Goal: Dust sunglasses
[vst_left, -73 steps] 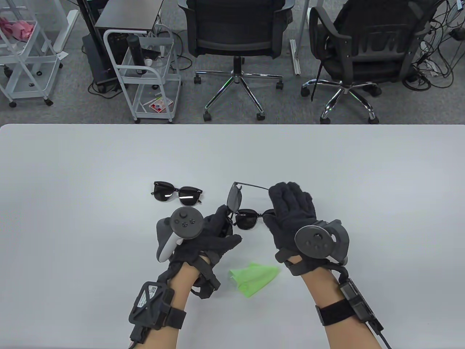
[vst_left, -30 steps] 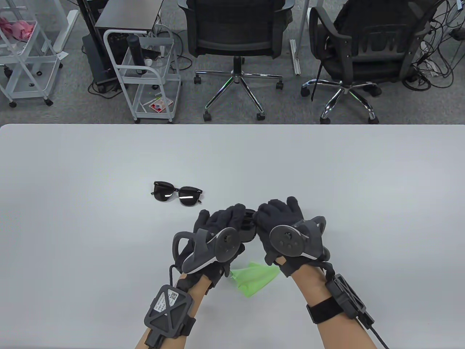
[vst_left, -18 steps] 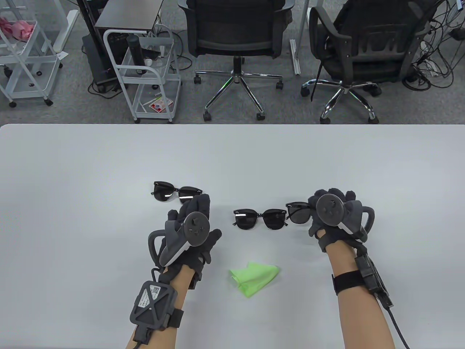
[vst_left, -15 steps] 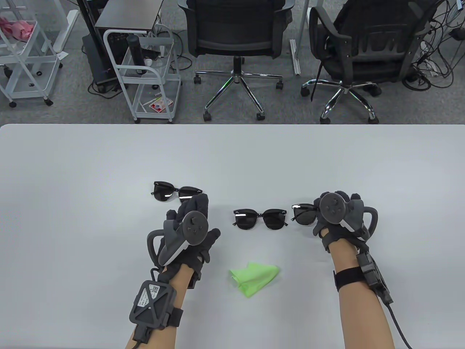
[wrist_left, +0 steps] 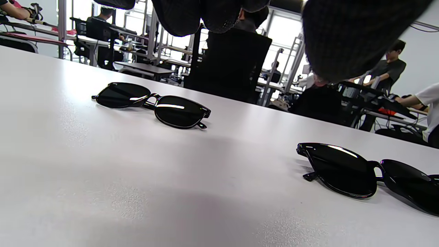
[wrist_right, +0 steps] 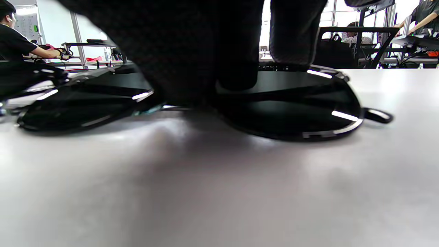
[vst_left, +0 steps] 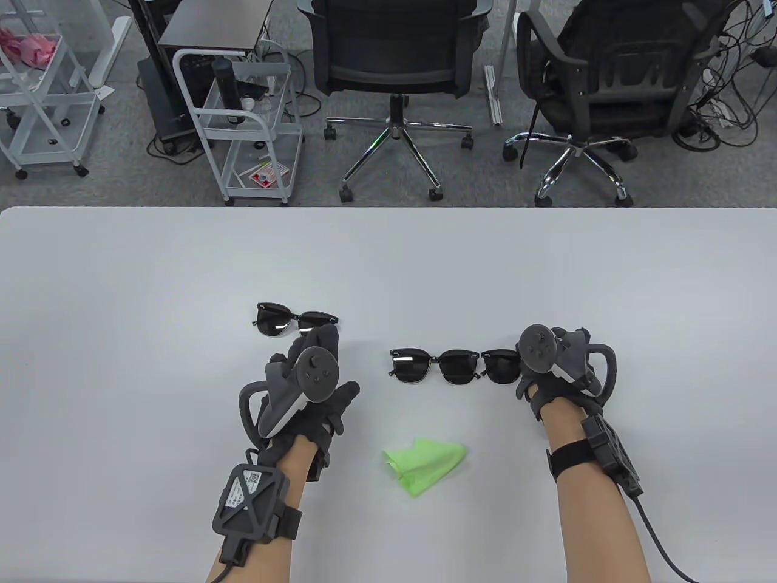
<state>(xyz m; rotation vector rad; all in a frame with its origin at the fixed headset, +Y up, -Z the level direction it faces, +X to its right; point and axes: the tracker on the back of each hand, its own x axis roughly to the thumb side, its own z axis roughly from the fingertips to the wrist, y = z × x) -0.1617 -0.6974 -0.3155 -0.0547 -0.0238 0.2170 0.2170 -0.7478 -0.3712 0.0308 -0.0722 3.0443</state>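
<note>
Three black sunglasses lie folded on the white table (vst_left: 182, 273). One pair (vst_left: 296, 322) is at the left, also in the left wrist view (wrist_left: 154, 104). A middle pair (vst_left: 434, 366) (wrist_left: 360, 171) lies beside it. A third pair (vst_left: 501, 366) touches the middle pair's right end. My right hand (vst_left: 534, 364) holds this third pair from above; its fingers (wrist_right: 192, 51) press at the bridge while the lens (wrist_right: 295, 109) rests on the table. My left hand (vst_left: 334, 361) is open and empty between the left and middle pairs. A green cloth (vst_left: 425, 463) lies between my forearms.
Two black office chairs (vst_left: 394, 54) (vst_left: 607, 67) and white wire carts (vst_left: 243, 121) stand on the floor beyond the table's far edge. The table carries only the sunglasses and the cloth.
Both hands let go of the middle pair, which now lies on the table. My right hand took a third pair and brought it left against the middle pair. My left hand drew back left, empty.
</note>
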